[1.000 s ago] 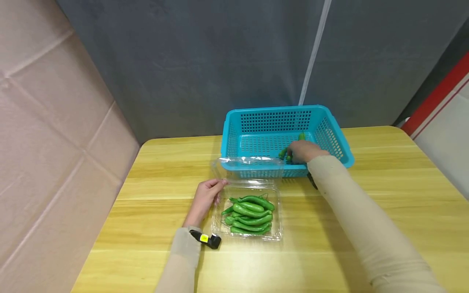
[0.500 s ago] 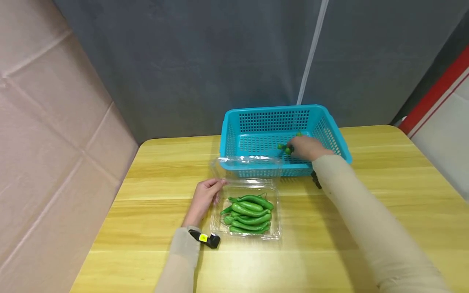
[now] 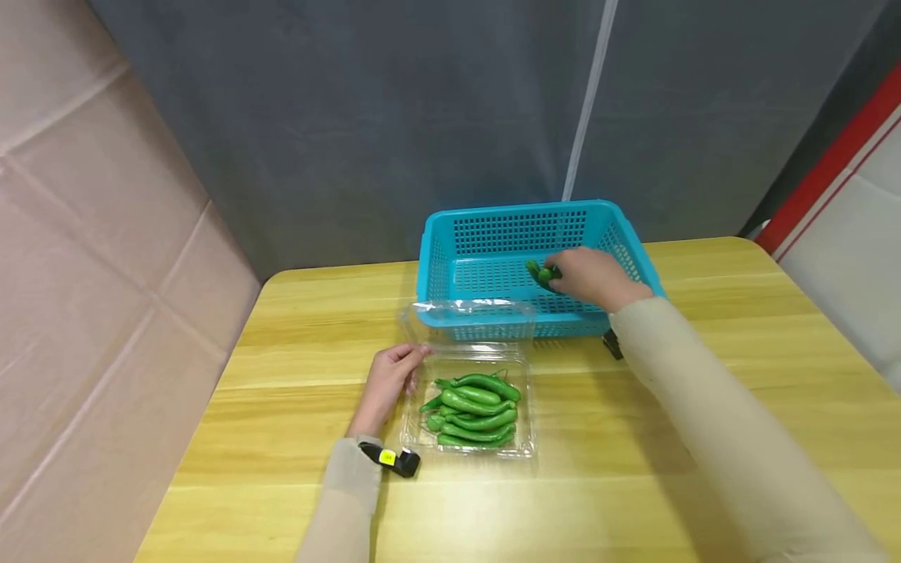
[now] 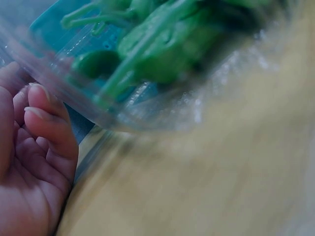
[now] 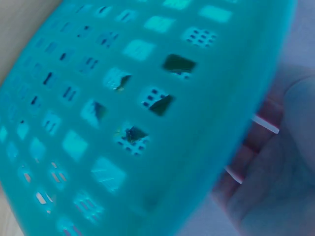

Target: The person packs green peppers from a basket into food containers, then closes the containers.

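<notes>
Green chili peppers (image 3: 540, 275) show at the fingertips of my right hand (image 3: 598, 277), which holds them over the blue plastic basket (image 3: 521, 209). In the right wrist view the basket's perforated wall (image 5: 162, 162) hides most of what the hand (image 5: 270, 177) grips. My left hand (image 3: 385, 383) pinches the left edge of an open clear plastic clamshell box (image 3: 526, 375), near its hinge. Several green chili peppers (image 3: 482, 422) lie side by side in the box. The left wrist view shows curled fingers (image 4: 54, 130) against the box's side and blurred peppers (image 4: 162, 54) inside it.
The box's raised clear lid (image 3: 468, 335) overlaps the basket's front wall. Both containers stand on a wooden table (image 3: 303, 336). A dark grey panel (image 3: 352, 141) rises behind it, and a pale padded wall (image 3: 91, 274) stands at the left.
My right hand has risen from the basket's floor with the peppers in its grip, shifting slightly back. The left hand keeps its place on the box; the head view has shifted a little.
</notes>
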{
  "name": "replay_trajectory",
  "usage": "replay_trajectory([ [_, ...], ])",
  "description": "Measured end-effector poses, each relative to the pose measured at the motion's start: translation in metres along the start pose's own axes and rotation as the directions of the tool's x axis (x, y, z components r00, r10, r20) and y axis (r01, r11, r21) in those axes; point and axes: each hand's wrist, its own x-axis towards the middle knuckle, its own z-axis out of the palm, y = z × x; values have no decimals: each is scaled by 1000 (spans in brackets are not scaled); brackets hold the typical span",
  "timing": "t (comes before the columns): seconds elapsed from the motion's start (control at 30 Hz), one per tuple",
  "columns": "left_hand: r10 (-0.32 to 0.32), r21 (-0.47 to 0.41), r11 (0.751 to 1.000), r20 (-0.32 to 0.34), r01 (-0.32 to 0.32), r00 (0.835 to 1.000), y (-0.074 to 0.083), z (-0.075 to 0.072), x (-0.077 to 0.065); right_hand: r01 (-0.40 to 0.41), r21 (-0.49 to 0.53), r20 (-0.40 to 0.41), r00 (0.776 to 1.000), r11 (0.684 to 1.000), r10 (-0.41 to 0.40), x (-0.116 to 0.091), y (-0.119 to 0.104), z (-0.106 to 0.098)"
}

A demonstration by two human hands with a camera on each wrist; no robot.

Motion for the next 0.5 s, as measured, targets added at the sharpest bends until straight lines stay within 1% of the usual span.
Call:
replay_trajectory([
  [0.2, -2, -1, 1000, 4, 2, 1000, 0, 0, 0, 21, -43, -82, 996, 999, -25, -9, -10, -8],
  [0.5, 1, 14, 1000, 20, -1, 1000, 1, -1, 0, 40, -78, -210, 976, 996, -56, -28, -21, -21],
])
